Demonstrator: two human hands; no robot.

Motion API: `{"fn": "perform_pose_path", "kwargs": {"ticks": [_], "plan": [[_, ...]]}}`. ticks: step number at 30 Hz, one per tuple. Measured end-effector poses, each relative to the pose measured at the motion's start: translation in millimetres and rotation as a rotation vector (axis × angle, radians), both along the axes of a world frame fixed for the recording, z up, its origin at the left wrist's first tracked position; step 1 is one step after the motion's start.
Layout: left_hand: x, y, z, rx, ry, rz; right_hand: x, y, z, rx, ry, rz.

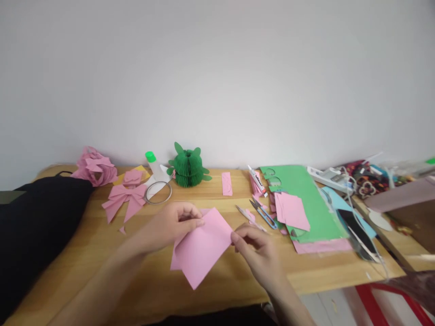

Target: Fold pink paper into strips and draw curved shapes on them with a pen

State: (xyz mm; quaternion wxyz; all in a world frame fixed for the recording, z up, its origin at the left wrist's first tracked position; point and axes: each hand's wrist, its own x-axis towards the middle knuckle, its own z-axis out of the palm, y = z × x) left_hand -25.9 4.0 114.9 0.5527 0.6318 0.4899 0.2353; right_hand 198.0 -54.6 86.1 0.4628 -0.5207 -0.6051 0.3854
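Observation:
A pink sheet of paper (205, 251), partly folded, is held up over the front of the wooden table, one corner pointing down. My left hand (181, 222) pinches its upper left edge between thumb and fingers. On the other side, my right hand (253, 249) grips the right corner with thumb and forefinger. A second layer of pink shows behind the sheet at the lower left. Just beyond my right hand lie blue-handled thread snips (265, 213) and a slim pen-like tool (251, 218).
At the left are a pink paper bow (125, 199), a pink paper flower (95, 166), a glue stick (154, 165) and a tape ring (158, 193). A green honeycomb paper ornament (188, 167) stands by the wall. Pink pieces (292, 210) lie on green paper (316, 213) near a phone (356, 233).

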Motion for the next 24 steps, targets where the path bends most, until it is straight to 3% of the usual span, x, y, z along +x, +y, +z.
{"fn": "perform_pose_path", "kwargs": {"ticks": [3, 6, 10, 16, 20, 24], "plan": [[9.4, 15.7, -35.0, -0.172, 0.008, -0.113, -10.2, -9.9, -48.5, -0.477, 0.253, -0.147], [16.6, 26.5, -64.1, -0.199, 0.046, -0.124, -17.1, -6.5, -74.3, -0.588, 0.28, -0.195], [19.7, 38.0, -85.1, -0.143, 0.145, -0.076, -22.3, 9.7, -86.4, -0.667, 0.267, -0.24], [26.5, 45.8, -96.2, -0.025, 0.352, -0.029, -29.1, 23.2, -93.7, -0.826, 0.242, -0.257], [33.5, 34.6, -89.4, 0.121, 0.391, 0.036, -29.7, 24.2, -96.3, -0.872, 0.263, -0.268], [34.1, 28.1, -81.0, 0.148, 0.329, 0.055, -28.6, 19.6, -96.3, -0.788, 0.29, -0.289]]}}
